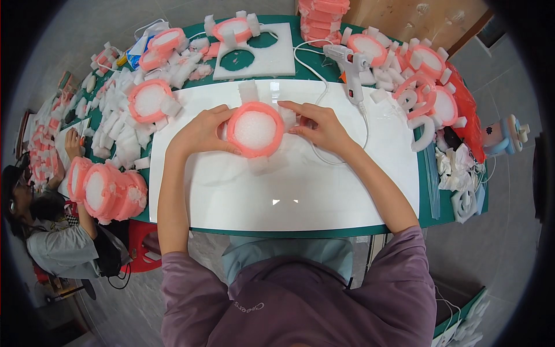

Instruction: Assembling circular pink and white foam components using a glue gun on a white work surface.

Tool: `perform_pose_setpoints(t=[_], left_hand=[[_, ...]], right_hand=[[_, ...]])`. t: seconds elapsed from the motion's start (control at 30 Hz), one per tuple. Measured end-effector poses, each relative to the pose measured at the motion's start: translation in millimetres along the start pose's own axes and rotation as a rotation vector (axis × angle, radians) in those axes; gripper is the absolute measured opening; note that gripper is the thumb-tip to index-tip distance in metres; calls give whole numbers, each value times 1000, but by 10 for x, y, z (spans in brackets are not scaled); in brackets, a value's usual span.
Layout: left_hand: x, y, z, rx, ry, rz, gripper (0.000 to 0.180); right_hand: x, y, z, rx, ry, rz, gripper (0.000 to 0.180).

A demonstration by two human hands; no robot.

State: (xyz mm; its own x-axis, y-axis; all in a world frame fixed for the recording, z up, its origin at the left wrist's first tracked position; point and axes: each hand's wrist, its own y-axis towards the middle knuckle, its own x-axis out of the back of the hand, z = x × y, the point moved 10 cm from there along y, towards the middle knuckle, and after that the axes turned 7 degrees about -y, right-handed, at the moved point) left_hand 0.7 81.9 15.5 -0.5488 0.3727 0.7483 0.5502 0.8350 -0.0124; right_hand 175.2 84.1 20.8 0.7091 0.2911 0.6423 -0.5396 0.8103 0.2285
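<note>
A round foam piece (254, 130), with a pink padded rim and a white centre, lies on a white board (231, 202) in front of me. Its left side is gripped by my left hand (201, 132), the thumb below and the fingers along the upper rim. White foam blocks stick out from its rim; one block (248, 91) stands at the top and another (259, 166) shows at the bottom. At the right, a foam block (287, 117) sits against the rim, and my right hand (321, 128) closes on it with thumb and index finger.
A white hot glue gun (349, 63) lies beyond my right hand, its cord looping over the board. Loose foam blocks (118, 115) heap up at left beside stacked pink rings (113, 191). A foam sheet (280, 62) with round holes lies behind. Another person (63, 243) works at left.
</note>
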Motion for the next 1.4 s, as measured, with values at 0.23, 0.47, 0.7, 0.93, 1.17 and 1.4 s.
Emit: perform_pose_setpoints(t=[0.23, 0.47, 0.7, 0.93, 1.17, 1.4], left_hand=[[5, -1, -12, 4, 2, -2, 79], [6, -7, -7, 0, 3, -2, 79], [1, -10, 6, 17, 8, -5, 79], [4, -3, -3, 25, -3, -2, 80], [1, -8, -12, 9, -5, -2, 79], [8, -6, -23, 12, 10, -1, 79]], right_hand=[[2, -1, 4, 14, 11, -8, 58], [4, -1, 15, 12, -4, -4, 58], [1, 0, 15, 8, 1, 1, 58], [12, 4, 1, 21, -9, -20, 59], [17, -3, 22, 42, -6, -26, 59], [8, -7, 18, 21, 3, -3, 57]])
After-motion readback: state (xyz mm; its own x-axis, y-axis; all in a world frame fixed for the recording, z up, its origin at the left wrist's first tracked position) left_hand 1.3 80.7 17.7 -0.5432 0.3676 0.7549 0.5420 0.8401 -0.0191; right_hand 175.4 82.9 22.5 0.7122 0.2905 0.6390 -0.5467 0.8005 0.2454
